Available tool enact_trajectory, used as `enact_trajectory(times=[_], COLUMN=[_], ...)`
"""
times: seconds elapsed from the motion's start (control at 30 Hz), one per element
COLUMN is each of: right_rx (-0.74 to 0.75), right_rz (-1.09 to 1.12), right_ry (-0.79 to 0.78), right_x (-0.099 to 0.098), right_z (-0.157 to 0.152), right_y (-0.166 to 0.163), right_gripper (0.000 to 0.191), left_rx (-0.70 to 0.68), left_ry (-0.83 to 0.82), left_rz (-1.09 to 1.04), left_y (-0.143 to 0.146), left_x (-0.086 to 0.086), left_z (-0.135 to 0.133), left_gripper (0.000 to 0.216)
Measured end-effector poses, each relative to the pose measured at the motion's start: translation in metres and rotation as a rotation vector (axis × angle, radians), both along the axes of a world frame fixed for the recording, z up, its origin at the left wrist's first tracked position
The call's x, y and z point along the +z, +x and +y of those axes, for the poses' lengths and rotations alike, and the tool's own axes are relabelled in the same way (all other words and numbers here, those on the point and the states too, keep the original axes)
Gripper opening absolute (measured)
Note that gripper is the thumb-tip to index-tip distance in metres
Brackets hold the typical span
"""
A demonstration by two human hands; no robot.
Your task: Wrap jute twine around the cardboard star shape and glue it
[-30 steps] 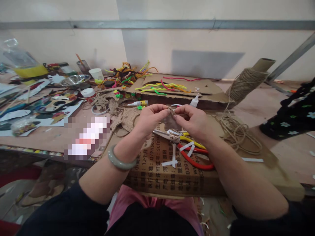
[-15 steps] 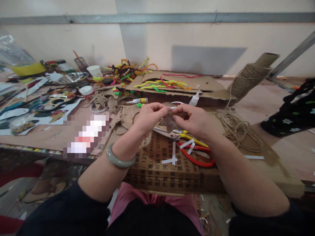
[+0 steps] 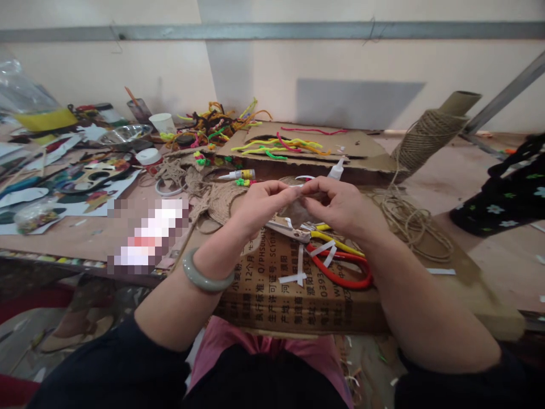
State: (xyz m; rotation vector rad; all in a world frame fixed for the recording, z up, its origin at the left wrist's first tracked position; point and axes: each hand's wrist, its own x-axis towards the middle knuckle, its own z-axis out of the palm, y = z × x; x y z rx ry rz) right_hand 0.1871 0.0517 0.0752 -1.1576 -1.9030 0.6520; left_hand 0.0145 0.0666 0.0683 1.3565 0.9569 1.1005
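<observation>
My left hand, with a jade-coloured bangle on its wrist, is closed in a pinch. My right hand is closed too, its fingertips meeting those of the left. What lies between the fingertips is too small and too covered to make out. Below them, scissors with red and yellow handles rest on a printed cardboard box. Thin white strips lie on the box and across the handles. Just behind my hands are a white dropper bottle and a small glue tube.
A twine spool stands tilted at the back right, with loose twine before it. Coiled twine pieces lie left of my hands. Colourful pipe cleaners lie on cardboard behind. A paper cup and painted cut-outs are farther left.
My fingertips have come closer together, and the right hand has shifted slightly up. The small gap between the hands has narrowed. The things on the table have not moved.
</observation>
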Motion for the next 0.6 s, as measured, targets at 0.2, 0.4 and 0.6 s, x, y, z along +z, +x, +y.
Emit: enact_trajectory(times=[0.2, 0.4, 0.6], right_rx=[-0.023, -0.175, -0.257], right_rz=[-0.064, -0.278, -0.499], right_ry=[0.05, 0.383, 0.539], right_x=[0.001, -0.001, 0.0], right_z=[-0.001, -0.004, -0.012], right_y=[0.001, 0.006, 0.002], right_gripper=[0.028, 0.028, 0.018], left_rx=[0.091, 0.153, 0.169], left_ry=[0.02, 0.102, 0.125], left_rz=[-0.009, 0.063, 0.096], left_y=[0.0, -0.002, -0.002], left_x=[0.002, -0.003, -0.005], left_z=[0.001, 0.004, 0.005], left_gripper=[0.02, 0.019, 0.02])
